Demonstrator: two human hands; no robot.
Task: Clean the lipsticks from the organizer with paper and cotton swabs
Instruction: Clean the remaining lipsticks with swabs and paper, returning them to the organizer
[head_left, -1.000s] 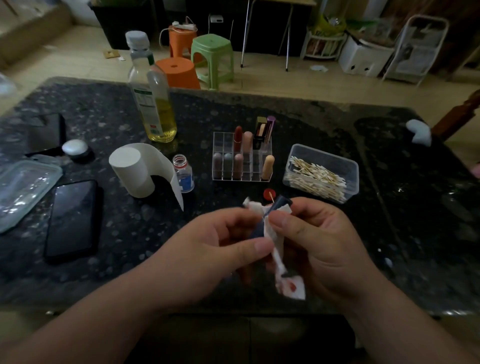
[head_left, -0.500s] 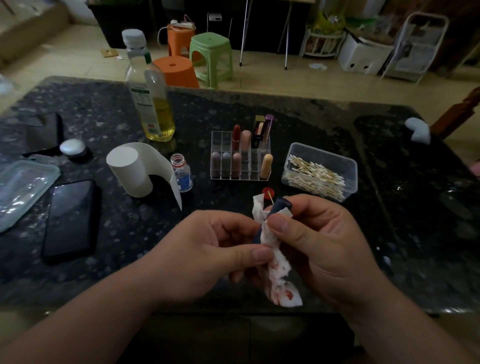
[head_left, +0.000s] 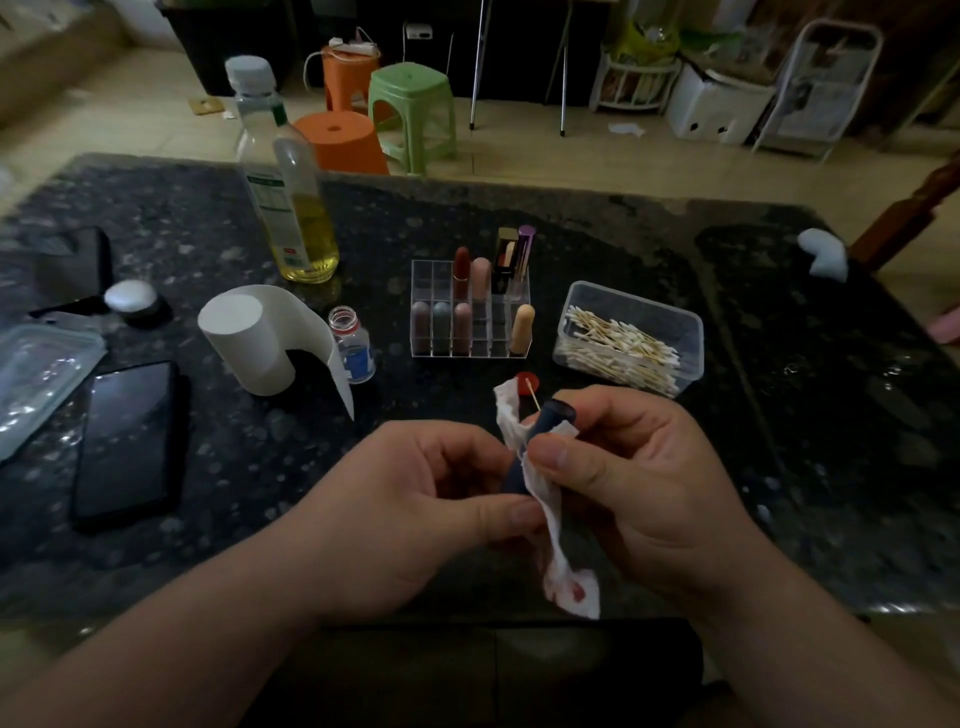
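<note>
Wiping dark blue lipstick tube (head_left: 548, 423): I see right hand (head_left: 639, 488) pinching red-stained white paper (head_left: 566, 587) round it, left hand (head_left: 410, 509) gripping base at 8 o'clock; paper slid lower, cleaning unfinished.

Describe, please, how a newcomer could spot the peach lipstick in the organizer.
Find the clear organizer mid-table, left of the cotton swab tub. In its front row, the peach lipstick stands at the right end, the only orange-toned one there.

The left hand (head_left: 415, 499) and right hand (head_left: 639, 483) are bare, both forearms (head_left: 182, 639) uncovered; the right thumbnail (head_left: 555, 457) is trimmed short.
</note>
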